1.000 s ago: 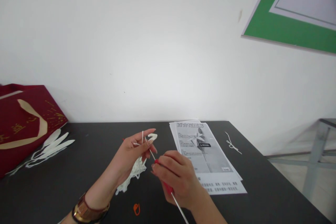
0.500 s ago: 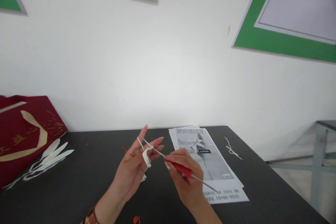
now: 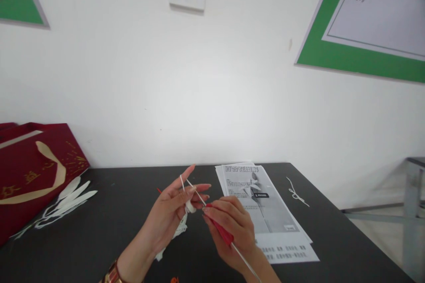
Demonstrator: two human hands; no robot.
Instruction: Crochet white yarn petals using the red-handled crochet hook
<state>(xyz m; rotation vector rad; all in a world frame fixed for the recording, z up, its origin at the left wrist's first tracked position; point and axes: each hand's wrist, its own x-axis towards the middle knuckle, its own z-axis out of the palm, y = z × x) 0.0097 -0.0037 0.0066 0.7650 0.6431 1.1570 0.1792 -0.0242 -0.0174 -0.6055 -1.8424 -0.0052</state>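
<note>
My left hand (image 3: 162, 219) pinches a small white crochet piece (image 3: 190, 207) between thumb and fingers, its index finger raised with a strand of white yarn looped over it. My right hand (image 3: 234, 230) is closed around the red handle of a crochet hook (image 3: 222, 231). The thin metal shaft reaches up to the yarn by my left fingers; its very tip is too small to make out. Loose white yarn (image 3: 181, 228) lies on the black table (image 3: 109, 212) below and behind my left hand.
Printed sheets (image 3: 279, 216) lie right of my hands, with a short knotted white yarn piece (image 3: 295, 194) beyond. On the left, several white petal-shaped pieces (image 3: 71, 199) rest by a dark red gift bag (image 3: 36, 163). A small orange item (image 3: 174, 280) is at the bottom edge.
The crochet piece has turned, and my left thumb now presses over it. My right hand has tilted the hook more steeply and come closer to the left. The view has shifted slightly.
</note>
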